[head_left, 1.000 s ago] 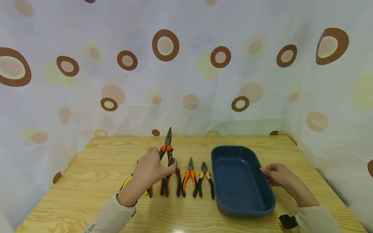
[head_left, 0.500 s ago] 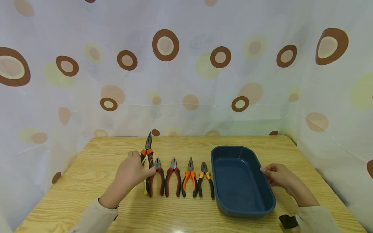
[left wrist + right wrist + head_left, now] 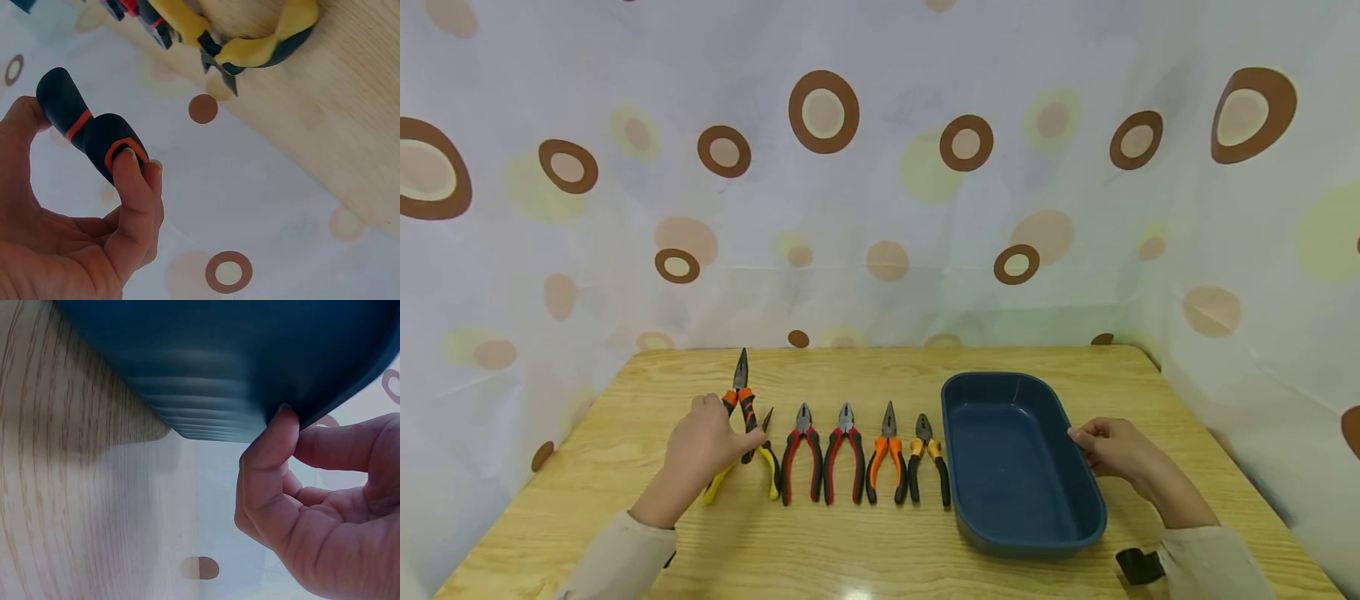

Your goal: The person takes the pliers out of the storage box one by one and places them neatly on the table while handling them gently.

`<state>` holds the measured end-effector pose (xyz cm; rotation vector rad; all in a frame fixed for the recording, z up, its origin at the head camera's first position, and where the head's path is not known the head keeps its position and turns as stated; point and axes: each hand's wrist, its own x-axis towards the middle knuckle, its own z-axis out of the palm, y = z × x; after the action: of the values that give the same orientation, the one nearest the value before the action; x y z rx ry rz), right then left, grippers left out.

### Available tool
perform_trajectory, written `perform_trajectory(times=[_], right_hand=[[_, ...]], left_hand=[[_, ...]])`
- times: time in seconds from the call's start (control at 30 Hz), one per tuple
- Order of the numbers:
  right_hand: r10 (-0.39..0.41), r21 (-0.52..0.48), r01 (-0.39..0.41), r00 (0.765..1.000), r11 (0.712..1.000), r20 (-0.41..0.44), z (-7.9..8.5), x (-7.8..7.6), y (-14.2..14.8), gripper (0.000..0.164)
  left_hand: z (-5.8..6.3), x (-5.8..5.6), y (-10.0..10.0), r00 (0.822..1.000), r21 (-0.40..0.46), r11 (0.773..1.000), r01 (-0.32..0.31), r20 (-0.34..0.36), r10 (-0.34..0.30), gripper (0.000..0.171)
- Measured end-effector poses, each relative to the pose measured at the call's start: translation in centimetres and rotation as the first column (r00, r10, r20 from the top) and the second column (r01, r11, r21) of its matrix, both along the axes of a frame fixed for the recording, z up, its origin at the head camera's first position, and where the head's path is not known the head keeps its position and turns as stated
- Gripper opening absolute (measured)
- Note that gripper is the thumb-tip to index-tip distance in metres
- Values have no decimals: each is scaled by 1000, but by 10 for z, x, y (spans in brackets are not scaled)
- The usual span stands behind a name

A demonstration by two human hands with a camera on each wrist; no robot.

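Note:
My left hand (image 3: 703, 442) grips a pair of long-nose pliers (image 3: 741, 385) with orange-and-black handles, jaws pointing up and away. Fingers and thumb hold its two handles (image 3: 115, 137), as the left wrist view shows. Behind and beside that hand lie yellow-handled pliers (image 3: 769, 458), partly covered by it. My right hand (image 3: 1116, 450) pinches the right rim of a dark blue rectangular tub (image 3: 1022, 546); in the right wrist view the thumb and fingers (image 3: 269, 469) meet at its edge.
Right of the yellow pliers, a row runs along the wooden table (image 3: 820, 550): two red-and-black pliers (image 3: 803, 454), (image 3: 846, 454), orange-handled long-nose pliers (image 3: 888, 458) and yellow-and-black pliers (image 3: 929, 458) close to the tub's left wall. A patterned curtain (image 3: 880, 192) hangs behind.
My left hand has carried the orange-and-black pliers leftward, from above the red-handled pliers to over the yellow ones, and lower. The row has come into fuller view. My right hand stays on the tub.

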<state>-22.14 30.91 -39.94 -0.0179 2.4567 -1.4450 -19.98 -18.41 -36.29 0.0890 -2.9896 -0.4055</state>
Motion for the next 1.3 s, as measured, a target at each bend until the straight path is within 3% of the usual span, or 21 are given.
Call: perform_trajectory(times=[0.17,0.5,0.93,1.3], right_hand=[[1,-4,-1,1000,1000,-1,1,-1,0,32],[-4,-1,4,1000,1000,1,1,1,0,32],[-7,5,7,1000,1000,-5,1,1,1,32],[-3,12,3,1000,1000,2,2,1,0,33]], left_hand=[[-10,-6,-16,999,-20,999,-39,27,39,74],[-20,-6,-39,996,-55,996,-76,33,78,67],[-30,-7,-57,985,-57,996,-71,152,79,67],[-35,-8,-63,976,-52,996,-66,205,75,58]])
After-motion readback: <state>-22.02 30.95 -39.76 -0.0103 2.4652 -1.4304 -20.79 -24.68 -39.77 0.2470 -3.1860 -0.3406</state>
